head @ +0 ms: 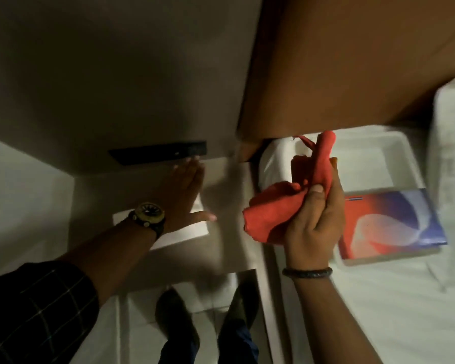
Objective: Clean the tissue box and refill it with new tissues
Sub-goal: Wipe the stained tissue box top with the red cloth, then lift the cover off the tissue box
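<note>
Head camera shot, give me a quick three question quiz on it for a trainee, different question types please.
1. True or false: the red cloth is bunched in the right hand.
2. Multiple choice: the left hand is
A. lifting the blue and red tissue pack
B. spread open over the white box on the bedside table
C. holding a spray bottle
3. Fill in: the blue and red tissue pack lies on the ____.

Key: 1 true; 2 B; 3 bed, on its white sheet, beside the right hand.
</note>
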A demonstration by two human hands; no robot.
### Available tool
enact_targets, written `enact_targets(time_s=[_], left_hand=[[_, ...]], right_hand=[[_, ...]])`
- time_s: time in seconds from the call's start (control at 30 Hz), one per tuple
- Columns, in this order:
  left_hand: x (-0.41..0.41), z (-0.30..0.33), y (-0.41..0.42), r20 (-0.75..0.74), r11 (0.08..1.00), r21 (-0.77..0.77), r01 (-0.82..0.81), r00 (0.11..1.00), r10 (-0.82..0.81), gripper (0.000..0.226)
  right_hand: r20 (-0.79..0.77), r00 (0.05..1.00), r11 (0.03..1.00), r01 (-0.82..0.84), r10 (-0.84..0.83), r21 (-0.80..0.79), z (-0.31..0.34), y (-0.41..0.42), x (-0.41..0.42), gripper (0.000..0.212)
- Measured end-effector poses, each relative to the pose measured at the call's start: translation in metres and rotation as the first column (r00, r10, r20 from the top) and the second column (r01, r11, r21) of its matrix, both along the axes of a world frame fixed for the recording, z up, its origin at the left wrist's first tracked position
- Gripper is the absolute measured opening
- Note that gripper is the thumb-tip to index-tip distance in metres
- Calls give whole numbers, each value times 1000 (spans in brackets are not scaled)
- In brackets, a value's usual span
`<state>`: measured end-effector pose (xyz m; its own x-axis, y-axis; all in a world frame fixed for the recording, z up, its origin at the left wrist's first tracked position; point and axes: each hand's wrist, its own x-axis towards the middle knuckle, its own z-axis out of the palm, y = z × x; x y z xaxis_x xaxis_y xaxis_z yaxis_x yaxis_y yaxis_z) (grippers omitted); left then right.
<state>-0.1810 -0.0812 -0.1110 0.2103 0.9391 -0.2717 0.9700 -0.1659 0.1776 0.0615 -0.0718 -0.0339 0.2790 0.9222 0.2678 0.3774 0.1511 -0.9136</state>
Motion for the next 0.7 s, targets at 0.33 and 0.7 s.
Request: enact_targets(time_s=[0.33, 0.7], left_hand=[[191, 66, 127, -98, 922, 130, 365, 930, -354, 115], [192, 13, 140, -253, 949, -16, 315, 917, -309, 117]], right_hand=[[-202, 933, 955, 285, -297, -86, 73, 87, 123, 43], [566, 695, 672, 161, 443, -723, -53, 161, 130, 91]])
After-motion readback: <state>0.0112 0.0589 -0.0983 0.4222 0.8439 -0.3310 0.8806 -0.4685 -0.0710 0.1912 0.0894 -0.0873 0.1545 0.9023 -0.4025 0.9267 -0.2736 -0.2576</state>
